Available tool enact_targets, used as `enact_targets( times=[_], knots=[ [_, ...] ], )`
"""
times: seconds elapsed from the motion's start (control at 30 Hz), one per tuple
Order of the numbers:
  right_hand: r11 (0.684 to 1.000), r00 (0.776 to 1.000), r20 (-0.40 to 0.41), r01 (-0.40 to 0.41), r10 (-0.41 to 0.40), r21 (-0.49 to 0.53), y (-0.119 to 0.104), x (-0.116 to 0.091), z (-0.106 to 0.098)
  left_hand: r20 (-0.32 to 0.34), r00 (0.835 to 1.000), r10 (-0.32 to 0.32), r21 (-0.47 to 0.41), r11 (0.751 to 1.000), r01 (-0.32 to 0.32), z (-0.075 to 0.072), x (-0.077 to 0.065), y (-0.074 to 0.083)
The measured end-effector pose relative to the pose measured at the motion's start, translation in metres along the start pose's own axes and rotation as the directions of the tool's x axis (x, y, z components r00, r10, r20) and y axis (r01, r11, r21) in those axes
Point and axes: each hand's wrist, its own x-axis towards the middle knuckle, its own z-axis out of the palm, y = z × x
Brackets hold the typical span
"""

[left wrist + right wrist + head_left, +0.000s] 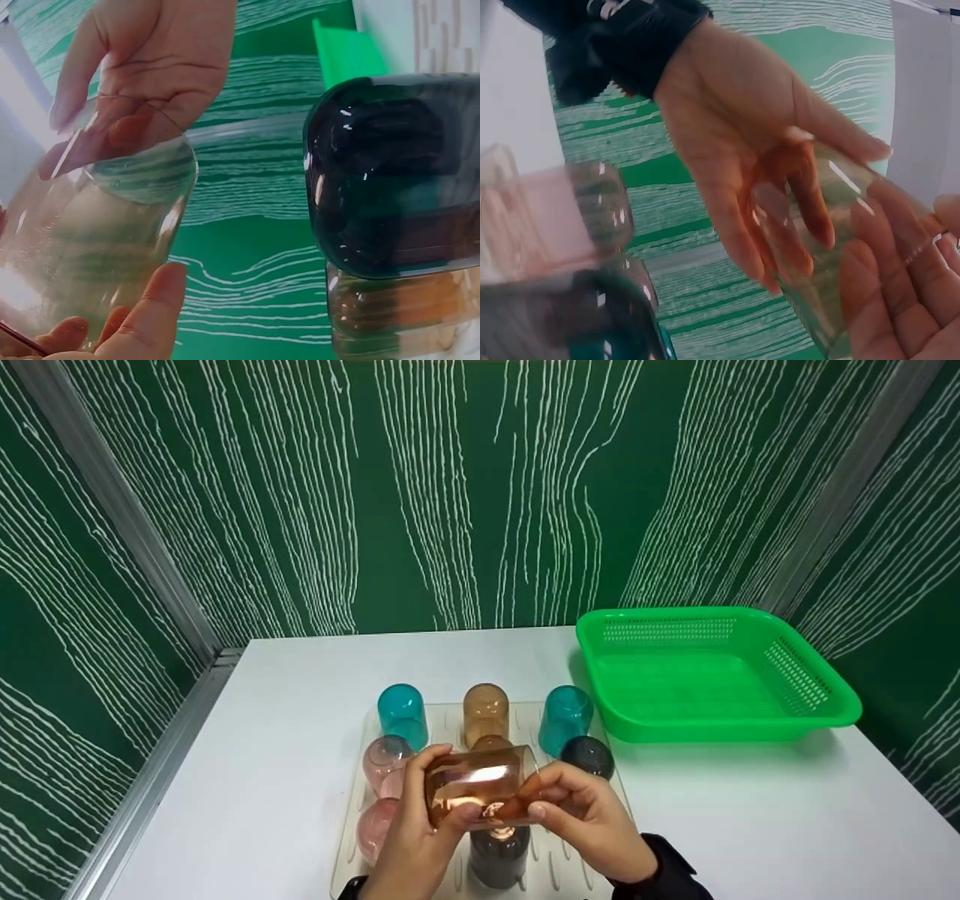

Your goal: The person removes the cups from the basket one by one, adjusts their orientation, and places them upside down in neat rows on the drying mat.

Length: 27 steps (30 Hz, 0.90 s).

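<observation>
An amber see-through drinking glass lies sideways in the air between both hands, its mouth toward the right. My left hand grips it around its base end, thumb at the front. At the mouth, my right hand has fingers inside the glass and the thumb outside, pinching the rim. Below is a pale ridged drying mat with upside-down glasses: a dark grey glass just under the hands, and a pink glass beside the left hand. The held glass partly hides another amber glass behind it.
Farther back on the mat stand a teal glass, an amber glass and a second teal glass. A black glass is near the right hand. A green plastic basket sits at the back right of the white table.
</observation>
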Motion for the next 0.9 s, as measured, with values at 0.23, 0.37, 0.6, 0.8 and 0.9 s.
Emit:
enact_targets(
  times=[0.23, 0.37, 0.6, 0.8, 0.9],
  knots=[
    [0.918, 0.996, -0.016, -0.085, 0.086, -0.388, -0.013, -0.005, -0.014, 0.015, 1.000, -0.019, 0.028, 0.999, 0.018, -0.003, -0.001, 0.003],
    [0.747, 0.998, 0.025, -0.026, 0.057, -0.665, -0.024, -0.006, -0.026, 0.001, 0.998, -0.069, 0.042, 0.997, 0.069, -0.008, -0.001, 0.006],
    [0.299, 0.994, -0.086, -0.062, -0.067, -0.952, -0.043, -0.012, -0.058, -0.031, 0.997, -0.068, 0.092, 0.993, 0.071, -0.013, -0.003, 0.010],
    [-0.043, 0.955, -0.261, -0.269, -0.140, -0.962, -0.048, -0.022, -0.100, 0.020, 0.999, -0.031, 0.140, 0.990, 0.028, -0.006, -0.004, 0.009],
    [-0.102, 0.939, -0.305, -0.323, -0.160, -0.941, -0.047, -0.030, -0.118, 0.038, 0.999, 0.029, 0.213, 0.976, -0.036, -0.002, -0.004, 0.008]
  ],
)
